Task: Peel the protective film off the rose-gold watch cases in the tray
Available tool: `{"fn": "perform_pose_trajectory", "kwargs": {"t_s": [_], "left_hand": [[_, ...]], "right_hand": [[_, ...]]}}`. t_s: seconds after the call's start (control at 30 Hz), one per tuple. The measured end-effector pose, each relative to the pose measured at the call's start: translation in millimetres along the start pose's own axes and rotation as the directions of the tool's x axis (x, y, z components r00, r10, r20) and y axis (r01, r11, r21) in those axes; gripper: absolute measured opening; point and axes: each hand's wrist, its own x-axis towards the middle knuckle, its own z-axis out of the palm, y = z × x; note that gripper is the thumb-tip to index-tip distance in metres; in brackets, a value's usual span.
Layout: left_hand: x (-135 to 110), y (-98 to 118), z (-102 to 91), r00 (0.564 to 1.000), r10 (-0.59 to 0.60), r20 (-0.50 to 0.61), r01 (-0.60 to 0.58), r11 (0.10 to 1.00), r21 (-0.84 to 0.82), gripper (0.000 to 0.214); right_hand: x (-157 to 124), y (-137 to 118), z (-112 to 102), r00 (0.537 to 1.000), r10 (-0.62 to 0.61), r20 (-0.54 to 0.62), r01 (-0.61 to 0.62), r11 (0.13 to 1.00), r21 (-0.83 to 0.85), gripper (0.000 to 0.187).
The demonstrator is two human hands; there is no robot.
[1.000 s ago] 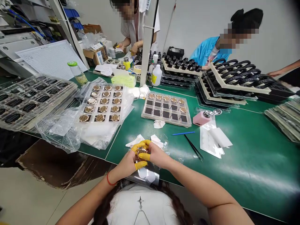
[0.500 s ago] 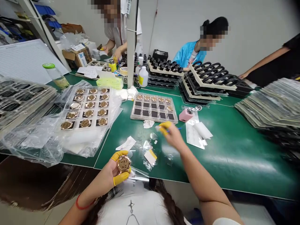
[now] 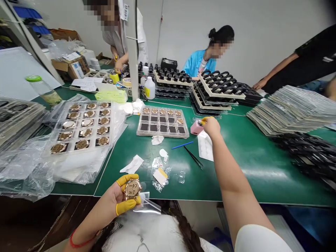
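My left hand [image 3: 119, 194], with yellow finger cots on, grips a rose-gold watch case [image 3: 132, 189] by its rim. The printed back with a CE mark faces up. At the pink pump bottle [image 3: 196, 128], my right hand [image 3: 211, 126] is closed over its metal top, also in yellow finger cots. What its fingertips pinch is hidden. Near that arm lie a blue stick tool [image 3: 182, 145], black tweezers [image 3: 193, 157] and a white sheet [image 3: 205, 146]. Between my hands are a small white-and-yellow pad [image 3: 160, 176] and scraps of clear film [image 3: 181, 176].
A clear tray [image 3: 162, 135] holds several watch cases and black squares. Another tray [image 3: 94, 151] of watch cases rests on plastic bags at left. Stacked trays of black straps [image 3: 220, 85] and a pile of flat trays [image 3: 291, 108] stand right. Other people work behind.
My right hand has moved away and to the right, onto the pink bottle's top. The blue stick and tweezers now lie in plain view. The left hand still holds the watch case.
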Motion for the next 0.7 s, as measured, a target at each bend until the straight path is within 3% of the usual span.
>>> {"fn": "perform_pose_trajectory", "kwargs": {"t_s": [0.1,0.13,0.17,0.27,0.3,0.37,0.4,0.5,0.63,0.7], "left_hand": [[19.0,-3.2,4.6,0.992,0.006,-0.126,0.007,0.995,0.099,0.061],[24.8,-3.1,8.6,0.989,0.020,-0.149,0.000,0.991,0.136,0.061],[29.8,-2.6,13.4,0.986,0.038,-0.159,-0.010,0.985,0.170,0.060],[39.1,-1.1,26.7,0.990,0.083,-0.112,-0.052,0.966,0.252,0.055],[40.4,-0.9,29.3,0.992,0.097,-0.079,-0.073,0.961,0.268,0.054],[40.1,-1.3,30.8,0.990,0.140,-0.020,-0.127,0.944,0.306,0.052],[38.7,-1.9,30.0,0.987,0.160,-0.004,-0.150,0.935,0.322,0.051],[31.8,-5.0,24.7,0.980,0.196,-0.023,-0.177,0.923,0.342,0.049],[25.7,-9.0,16.8,0.969,0.242,-0.042,-0.205,0.891,0.405,0.051],[25.5,-9.7,14.7,0.969,0.243,-0.037,-0.206,0.884,0.420,0.049]], "right_hand": [[-43.4,-27.4,-6.9,0.996,-0.089,-0.014,0.090,0.994,0.055,0.021],[-66.4,-41.0,-6.2,0.986,-0.167,0.007,0.165,0.980,0.111,0.019],[-92.8,-55.9,-4.2,0.947,-0.321,0.001,0.310,0.914,0.263,0.019],[-176.0,-98.3,5.3,0.702,-0.711,-0.030,0.623,0.594,0.509,0.015],[-198.8,-108.8,8.7,0.617,-0.787,-0.030,0.683,0.516,0.517,0.014],[-229.0,-122.9,16.2,0.509,-0.859,-0.050,0.752,0.416,0.512,0.016],[-236.4,-127.3,20.2,0.493,-0.867,-0.068,0.768,0.397,0.502,0.017],[-239.5,-134.5,30.5,0.515,-0.847,-0.132,0.774,0.394,0.496,0.017],[-240.5,-140.1,34.9,0.438,-0.883,-0.167,0.809,0.307,0.502,0.016],[-245.2,-143.1,35.1,0.453,-0.873,-0.183,0.815,0.322,0.482,0.015]]}}
